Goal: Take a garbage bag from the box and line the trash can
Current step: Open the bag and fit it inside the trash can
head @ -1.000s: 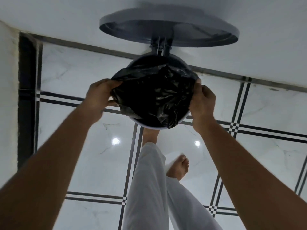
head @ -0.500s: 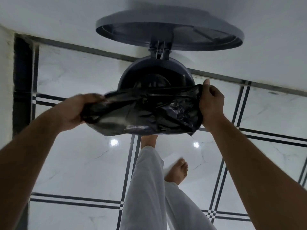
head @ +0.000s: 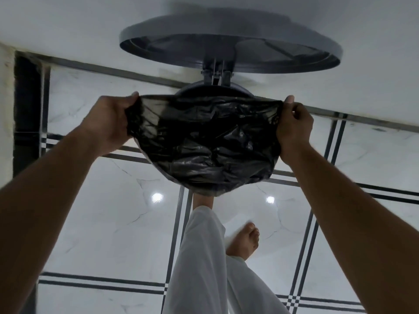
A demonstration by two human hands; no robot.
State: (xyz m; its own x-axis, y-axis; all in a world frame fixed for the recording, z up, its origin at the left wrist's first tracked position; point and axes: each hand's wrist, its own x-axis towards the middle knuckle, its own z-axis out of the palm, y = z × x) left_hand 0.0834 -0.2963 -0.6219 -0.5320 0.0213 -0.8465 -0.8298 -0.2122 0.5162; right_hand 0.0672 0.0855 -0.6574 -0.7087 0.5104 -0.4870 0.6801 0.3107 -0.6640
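Head view: black garbage bag [head: 208,141] is out of its box, stretched wide over the open trash can [head: 213,90]. Left hand [head: 108,123] & right hand [head: 294,125] each pinch a bag edge w/ curled fingers. Looks midway: mouth not yet folded over the rim.

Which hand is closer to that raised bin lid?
Right. The right hand grips the garbage bag just below the lid's right edge; the left hand grips it further out to the left.
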